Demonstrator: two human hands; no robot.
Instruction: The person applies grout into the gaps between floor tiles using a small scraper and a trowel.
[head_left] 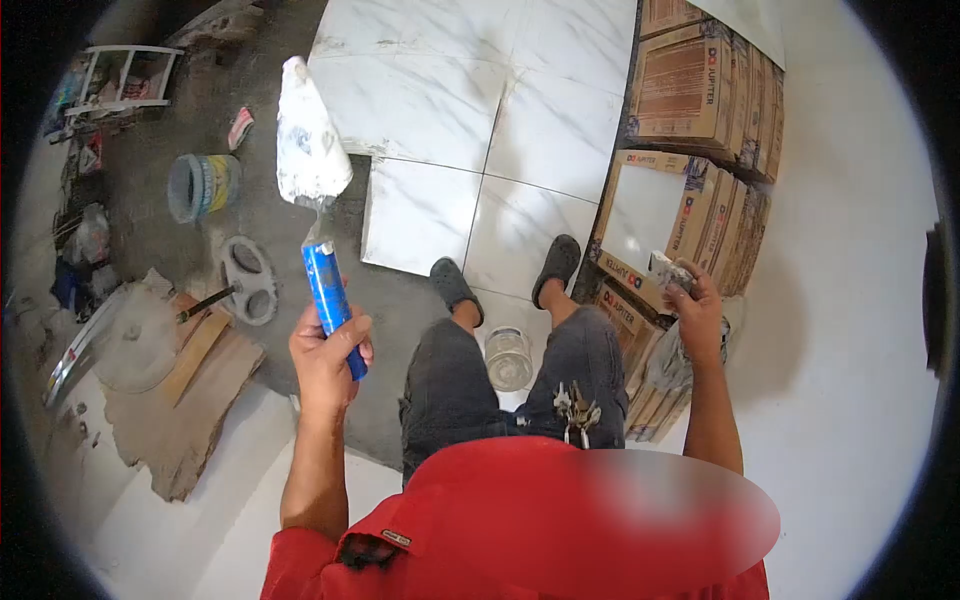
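A trowel with a blue handle (326, 290) is held upright in my left hand (330, 350), fingers wrapped round the grip. Its pointed blade (310, 140) is coated in white paste and stands over the floor. On the other side, my right hand (695, 300) grips a small, smeared whitish object (668, 272) beside the stacked tile boxes; what it is I cannot make out. Marbled white tiles (420, 110) lie on the floor in front of my feet. A clear round container (508, 358) stands between my legs.
Cardboard tile boxes (680, 90) line the right wall. At the left are a bucket (204, 187), a grey tool with round openings (247, 280), a torn brown board (190, 420) and a white rack (125, 78). Grey bare floor (385, 340) borders the tiles.
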